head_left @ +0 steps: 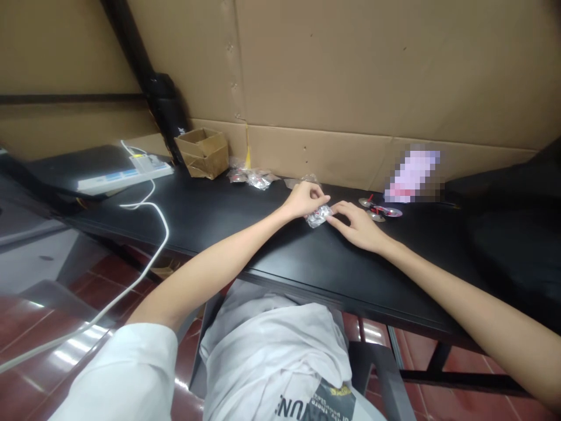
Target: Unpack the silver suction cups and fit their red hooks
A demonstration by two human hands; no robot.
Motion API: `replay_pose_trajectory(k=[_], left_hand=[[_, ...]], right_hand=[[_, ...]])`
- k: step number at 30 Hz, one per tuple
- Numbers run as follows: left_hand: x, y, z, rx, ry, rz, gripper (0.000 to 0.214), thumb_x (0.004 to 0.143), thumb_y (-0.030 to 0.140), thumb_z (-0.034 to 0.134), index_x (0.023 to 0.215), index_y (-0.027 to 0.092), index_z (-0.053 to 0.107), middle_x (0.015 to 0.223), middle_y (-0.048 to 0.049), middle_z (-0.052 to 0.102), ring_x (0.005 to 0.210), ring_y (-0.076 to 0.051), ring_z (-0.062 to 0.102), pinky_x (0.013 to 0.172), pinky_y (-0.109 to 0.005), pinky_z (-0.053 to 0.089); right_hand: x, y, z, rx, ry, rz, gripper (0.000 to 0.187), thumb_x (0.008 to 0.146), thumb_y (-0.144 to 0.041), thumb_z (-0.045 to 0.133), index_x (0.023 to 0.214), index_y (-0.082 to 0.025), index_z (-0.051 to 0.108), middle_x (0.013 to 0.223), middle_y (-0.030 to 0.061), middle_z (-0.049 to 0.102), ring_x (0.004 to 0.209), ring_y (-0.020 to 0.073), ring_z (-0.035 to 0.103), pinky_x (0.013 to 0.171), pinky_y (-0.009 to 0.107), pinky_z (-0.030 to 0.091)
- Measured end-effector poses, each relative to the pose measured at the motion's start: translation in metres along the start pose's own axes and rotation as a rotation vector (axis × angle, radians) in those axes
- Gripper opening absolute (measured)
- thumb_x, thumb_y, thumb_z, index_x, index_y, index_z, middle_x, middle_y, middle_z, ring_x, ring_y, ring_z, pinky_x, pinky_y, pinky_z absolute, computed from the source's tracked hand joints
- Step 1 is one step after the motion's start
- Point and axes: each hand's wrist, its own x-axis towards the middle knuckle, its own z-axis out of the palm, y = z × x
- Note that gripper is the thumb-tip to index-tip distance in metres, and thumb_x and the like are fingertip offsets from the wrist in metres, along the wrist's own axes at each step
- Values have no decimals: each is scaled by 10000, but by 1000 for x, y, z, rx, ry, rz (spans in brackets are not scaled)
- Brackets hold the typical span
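Packet (319, 218) between hands (304, 200) (360, 225); on table (289, 257), left to right: power strip (114, 180), box (205, 159), discs (391, 211); panel (315, 70) behind.

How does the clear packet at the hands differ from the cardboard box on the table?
The packet is crinkled clear plastic; the box is brown cardboard with an open top. The packet is small, the box bigger. The left hand and right hand are at the packet; neither touches the box. Packet and box share the black table.

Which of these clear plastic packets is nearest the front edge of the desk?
The crinkled packet between your left hand and right hand; the other packets lie farther back, toward the cardboard wall.
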Motion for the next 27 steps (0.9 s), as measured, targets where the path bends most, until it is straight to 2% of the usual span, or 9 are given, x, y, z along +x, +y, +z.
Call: replay_pose_trajectory(k=[3,6,11,14,17,21,24,27], left_hand=[[0,-1,-5,-85,4,-40,264,947,439,757,903,180,787,706,-34,731,555,-146,622,520,-277,531],[2,-1,-7,-174,-2,-50,260,945,430,775,941,170,784,771,-56,745,604,-165,661,508,-286,559],[1,8,-4,-313,12,-55,262,965,403,782,979,142,768,841,-71,755,660,-144,685,579,-275,613],[0,11,-3,-365,28,-18,325,957,466,794,1001,147,758,883,-76,767,739,-143,710,640,-261,631],[2,8,-2,-378,-26,44,381,933,520,807,1012,150,762,912,-82,775,767,-142,715,669,-262,625],[4,1,-3,-275,-79,173,315,929,455,820,1019,154,786,932,-75,784,780,-142,713,745,-288,605],[3,1,-6,-85,-13,302,202,905,321,842,1034,169,809,972,-63,777,823,-149,714,821,-304,583],[1,5,-10,63,64,393,99,893,221,828,986,188,832,999,-56,764,814,-148,702,802,-304,561]], right_hand=[[2,11,2,124,99,93,376,1042,-581,559,965,-249,719,1029,90,783,968,306,721,939,484,577],[2,16,-2,218,143,153,327,1024,-545,596,947,-252,719,1011,72,797,966,303,734,929,471,577],[1,12,-4,262,164,169,314,1035,-536,591,963,-250,699,997,61,791,968,302,734,944,467,565],[0,11,-3,248,185,149,320,1043,-557,588,1052,-256,697,1041,57,788,980,297,732,950,460,569],[0,10,-2,210,230,125,301,1029,-540,617,1059,-255,711,1059,56,791,981,295,730,950,454,571],[1,9,-2,186,302,140,296,1015,-515,628,980,-243,741,985,59,798,920,292,731,906,443,563],[1,9,-2,203,314,157,319,999,-536,652,965,-239,763,931,52,797,866,282,727,862,426,558],[1,11,-1,222,300,151,369,1007,-574,656,958,-229,779,881,47,789,827,270,721,828,405,541]])
